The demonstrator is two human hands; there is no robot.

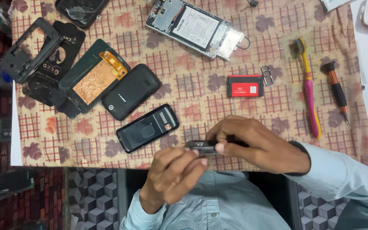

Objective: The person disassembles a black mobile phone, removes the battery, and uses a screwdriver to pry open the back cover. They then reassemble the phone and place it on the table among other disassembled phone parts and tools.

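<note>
Both hands hold a small dark phone body (201, 147) edge-on at the near table edge. My left hand (173, 172) pinches it from below with its fingertips. My right hand (258, 142) covers its right end from above, thumb against the side. Just left of the hands lies a black back cover (148, 127), inner side up. A red and black battery (245, 86) rests a short way beyond my right hand.
On the leaf-patterned cloth (192, 81) lie an opened phone with a white battery (194, 27), a black phone (130, 91), a display panel with copper foil (94, 81), a dark frame (30, 49), a small metal tray (268, 75), a toothbrush (308, 91) and a screwdriver (337, 91).
</note>
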